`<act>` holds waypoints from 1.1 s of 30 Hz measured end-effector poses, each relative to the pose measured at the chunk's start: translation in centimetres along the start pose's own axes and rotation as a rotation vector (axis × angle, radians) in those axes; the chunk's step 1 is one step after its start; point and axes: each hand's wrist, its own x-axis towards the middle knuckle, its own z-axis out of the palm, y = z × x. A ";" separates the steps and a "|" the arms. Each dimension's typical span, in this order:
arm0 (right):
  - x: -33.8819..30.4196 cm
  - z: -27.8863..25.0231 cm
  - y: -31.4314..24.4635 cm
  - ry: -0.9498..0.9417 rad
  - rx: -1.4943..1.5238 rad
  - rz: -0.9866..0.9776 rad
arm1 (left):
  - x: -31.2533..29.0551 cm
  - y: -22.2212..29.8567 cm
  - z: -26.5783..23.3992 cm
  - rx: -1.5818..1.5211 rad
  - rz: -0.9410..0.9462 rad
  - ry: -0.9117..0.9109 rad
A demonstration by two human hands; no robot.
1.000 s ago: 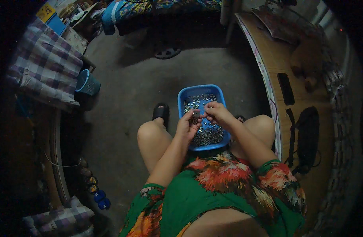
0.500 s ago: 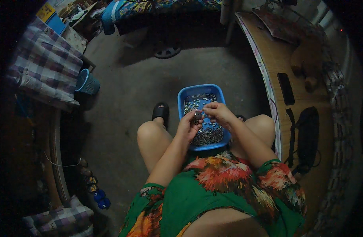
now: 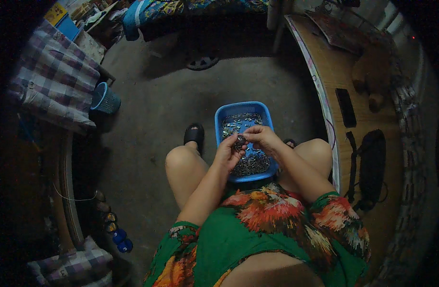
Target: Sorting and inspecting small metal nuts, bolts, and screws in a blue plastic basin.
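Between my knees stands a blue rectangular plastic tub [image 3: 272, 125] with many short, shiny metal cylinders [image 3: 250, 165] in it, piled thickest at the near end. Over the tub, my left hand [image 3: 227, 152] is closed round a small dark metal piece [image 3: 240, 139]; its exact kind is too small to make out. My right hand [image 3: 263, 137] meets it from the right, thumb and fingertips pinched together against the piece. Whatever those right fingertips hold is hidden.
A wooden bench [image 3: 343, 148] along the right bears a dark phone-like slab [image 3: 345, 107] and a black bag [image 3: 372, 167]. To the left are a blue wastebasket [image 3: 106, 99] and a checked cloth [image 3: 61, 76]. A black slipper [image 3: 194, 135] is on my left foot.
My right hand has shifted slightly left, its fingertips now against the dark piece in my left hand. The tub has stayed in place.
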 end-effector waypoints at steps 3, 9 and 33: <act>-0.1 0.3 0.0 0.003 -0.016 -0.020 | 0.1 0.0 -0.1 -0.022 -0.007 0.015; -0.2 0.6 0.0 0.029 -0.004 -0.031 | -0.1 0.0 0.2 -0.012 0.012 0.002; -0.8 0.3 -1.3 0.025 -0.017 -0.054 | -0.7 0.5 1.3 0.064 0.029 -0.058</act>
